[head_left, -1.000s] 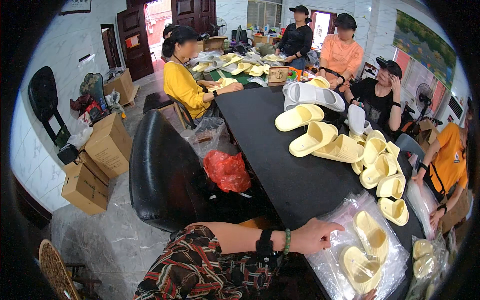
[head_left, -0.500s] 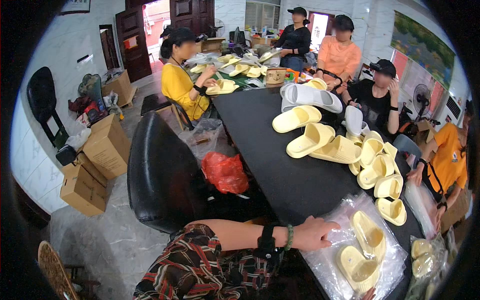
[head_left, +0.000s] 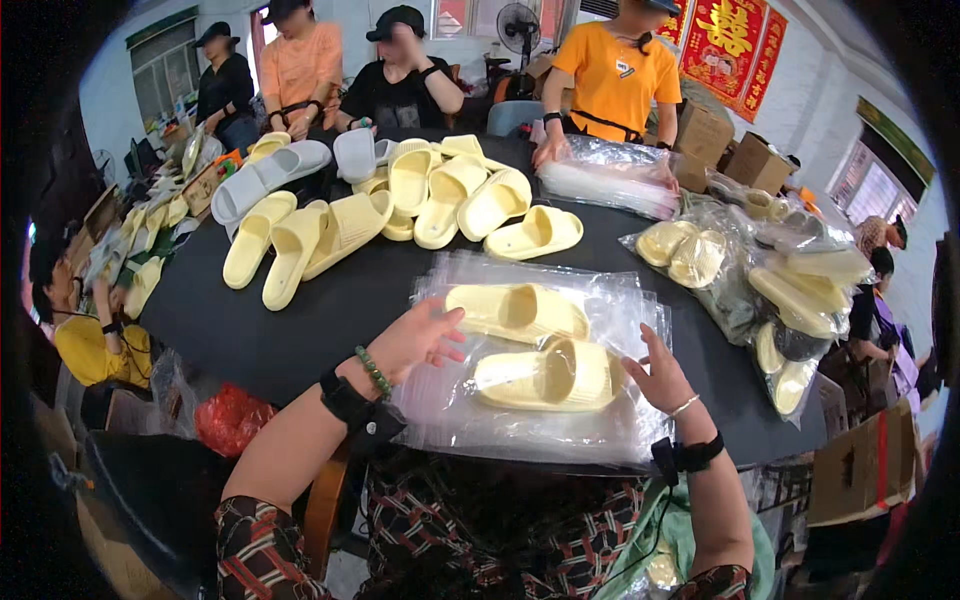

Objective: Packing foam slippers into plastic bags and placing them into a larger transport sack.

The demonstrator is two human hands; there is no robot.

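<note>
View swung right: clear plastic bag stack (head_left: 530, 400) with pale yellow foam slippers (head_left: 545, 375) now frame centre; right hand (head_left: 660, 375) entered, lower right.

A large black round-edged table (head_left: 300, 310) carries a spread of footwear and packaging. A stack of clear plastic bags (head_left: 520, 420) lies at its near edge, with two pale yellow foam slide sandals (head_left: 540, 345) resting on top. Loose yellow foam slides (head_left: 440, 200) and a few white ones (head_left: 265, 175) crowd the far side. Another pile of clear plastic bags (head_left: 610, 175) sits at the far right, beside bagged yellow slides (head_left: 790, 290) heaped along the right edge.
</note>
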